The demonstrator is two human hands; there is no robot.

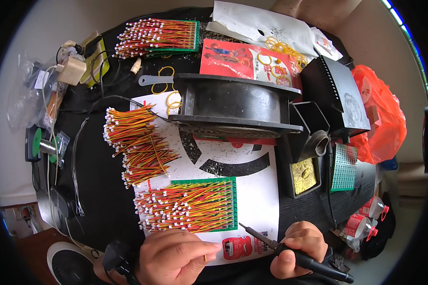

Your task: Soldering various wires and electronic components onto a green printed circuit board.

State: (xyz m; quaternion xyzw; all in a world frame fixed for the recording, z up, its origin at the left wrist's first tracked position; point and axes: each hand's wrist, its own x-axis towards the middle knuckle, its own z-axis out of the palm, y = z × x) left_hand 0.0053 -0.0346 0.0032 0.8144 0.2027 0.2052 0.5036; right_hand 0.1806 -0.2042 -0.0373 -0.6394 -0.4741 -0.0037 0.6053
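Note:
My right hand (303,249) grips a black-handled soldering iron (314,266), its thin metal tip pointing up and left, just off the lower right corner of a green circuit board (234,204). Rows of red, yellow and dark wires with white connectors (185,206) lie across that board. Below it, my left hand (178,256) is closed in a pinch at the paper's lower edge. A short yellowish bit shows under its fingers, too small to name. Beside the board's upper left lies a loose bundle of similar wires (140,142).
A black fan (238,102) stands behind the white paper. To its right are a soldering station (335,95), an iron holder with yellow sponge (304,178), and a bare green board (344,167). More wired boards (173,35) sit at the back. A solder spool (45,146) is far left.

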